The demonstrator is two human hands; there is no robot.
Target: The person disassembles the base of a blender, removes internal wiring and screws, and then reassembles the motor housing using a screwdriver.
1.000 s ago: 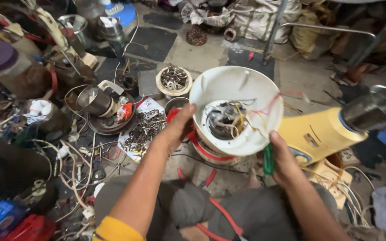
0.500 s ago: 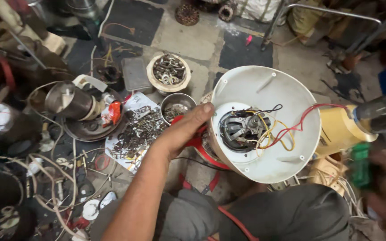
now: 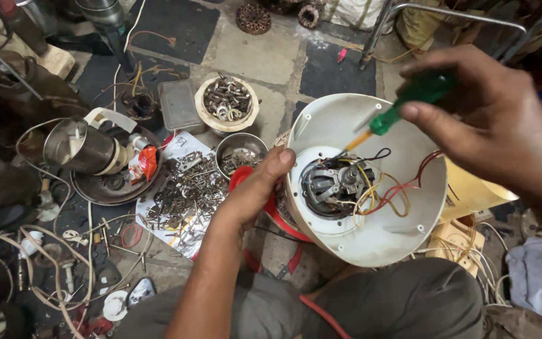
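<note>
While the fingers (image 3: 431, 110) of the right hand (image 3: 484, 119) pinch the green handle of a screwdriver (image 3: 403, 103), its shaft runs down and to the left, with the orange neck and metal tip pointing at the motor (image 3: 334, 185) set in the middle of the white housing (image 3: 377, 238). The tip sits just above the motor's upper edge, near the black wire; whether it touches metal cannot be told. The tool's long axis lies slantwise, from upper right to lower left, so the motor lies below and left of the gripping fingers.

The left hand (image 3: 252, 194) is the nearer one to the housing: its thumb and fingertips are closed on the left rim, steadying the shell, which is tipped with its open side toward the camera. Yellow, red and black wires (image 3: 390, 188) loop out of the motor toward the right wall of the shell.

Beneath the housing are the person's grey-trousered legs, with a red band under the rim. The floor (image 3: 265, 56) to the left is crowded: a sheet strewn with small metal parts (image 3: 183, 194), a steel bowl (image 3: 241, 152), a round dish of screws (image 3: 227, 100), a metal jar (image 3: 86, 147) on its side and loose cables. A yellow appliance body (image 3: 472, 191) lies just right of the housing.
</note>
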